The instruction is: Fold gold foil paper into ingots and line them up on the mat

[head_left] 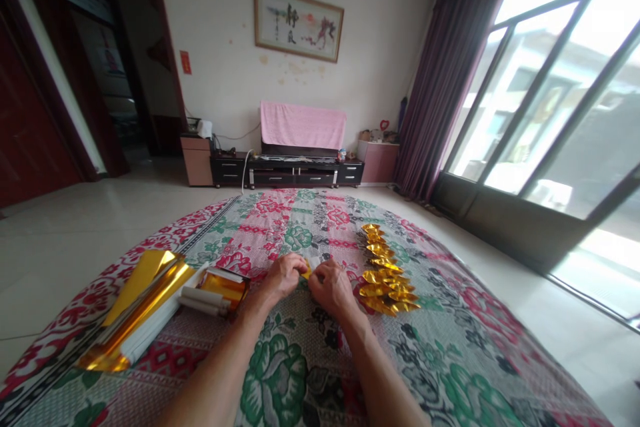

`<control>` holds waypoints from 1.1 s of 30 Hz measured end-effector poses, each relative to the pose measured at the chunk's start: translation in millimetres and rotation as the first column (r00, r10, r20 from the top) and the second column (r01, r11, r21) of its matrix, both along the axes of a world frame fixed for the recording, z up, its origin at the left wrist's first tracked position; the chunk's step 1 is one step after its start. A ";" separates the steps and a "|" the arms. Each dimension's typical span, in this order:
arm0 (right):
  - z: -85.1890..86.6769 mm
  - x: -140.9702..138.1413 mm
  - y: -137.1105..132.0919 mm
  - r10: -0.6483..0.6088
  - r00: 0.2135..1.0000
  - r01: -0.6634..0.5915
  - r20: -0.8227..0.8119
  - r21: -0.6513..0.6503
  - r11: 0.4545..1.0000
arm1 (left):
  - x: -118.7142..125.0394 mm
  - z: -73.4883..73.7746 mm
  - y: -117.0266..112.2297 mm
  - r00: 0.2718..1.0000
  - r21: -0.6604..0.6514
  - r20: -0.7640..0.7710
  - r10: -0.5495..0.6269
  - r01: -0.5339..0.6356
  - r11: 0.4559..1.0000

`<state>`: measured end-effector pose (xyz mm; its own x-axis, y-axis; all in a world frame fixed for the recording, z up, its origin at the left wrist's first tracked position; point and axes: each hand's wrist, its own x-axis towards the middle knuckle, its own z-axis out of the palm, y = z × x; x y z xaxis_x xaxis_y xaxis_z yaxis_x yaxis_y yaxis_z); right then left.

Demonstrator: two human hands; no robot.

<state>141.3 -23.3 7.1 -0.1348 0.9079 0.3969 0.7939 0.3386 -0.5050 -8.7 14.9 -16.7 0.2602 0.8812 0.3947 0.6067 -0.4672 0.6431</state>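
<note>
Between my two hands, close above the patterned cloth, is a small piece of gold foil paper (307,273), mostly covered by the fingers. My left hand (286,275) is closed, pinching the piece's left side. From the right, my right hand (332,285) grips it with curled fingers. Several folded gold foil pieces (384,273) lie in a row to the right of my right hand. Left of my left arm rest gold foil sheets (150,300), partly rolled, and a tray-like stack of foil paper (225,287) with white rolled paper (204,300) on it.
A floral cloth (275,373) covers the surface before me. Beyond it stands a low black cabinet (300,173) with a pink towel (303,123) draped over something on top. Glass doors (540,100) and a purple curtain (435,80) are at the right; a doorway (125,100) is at the left.
</note>
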 end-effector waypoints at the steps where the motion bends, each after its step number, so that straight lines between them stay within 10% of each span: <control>1: -0.7 -1.8 -0.4 -0.025 1.000 0.025 0.007 0.001 1.000 | 1.0 1.0 -0.8 1.000 0.005 -0.006 0.009 -0.009 1.000; 20: -8.6 3.5 4.8 0.052 0.997 -0.051 -0.053 0.023 0.998 | -0.5 -3.1 0.1 0.999 0.014 0.051 0.020 -0.021 1.000; 25: -5.3 1.7 1.5 0.008 0.999 -0.007 -0.038 0.010 1.000 | -5.5 2.4 -7.5 0.970 0.039 0.164 0.179 -0.188 0.981; 33: -8.5 1.2 5.1 0.006 1.000 -0.005 -0.026 0.040 0.999 | 5.1 3.1 -17.6 0.974 0.139 -0.109 0.198 -0.182 0.973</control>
<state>142.6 -18.2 -1.4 -0.1290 0.8905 0.4364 0.7785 0.3635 -0.5117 -3.6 -2.6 -13.6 0.1459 0.8635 0.4828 0.7622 -0.4092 0.5015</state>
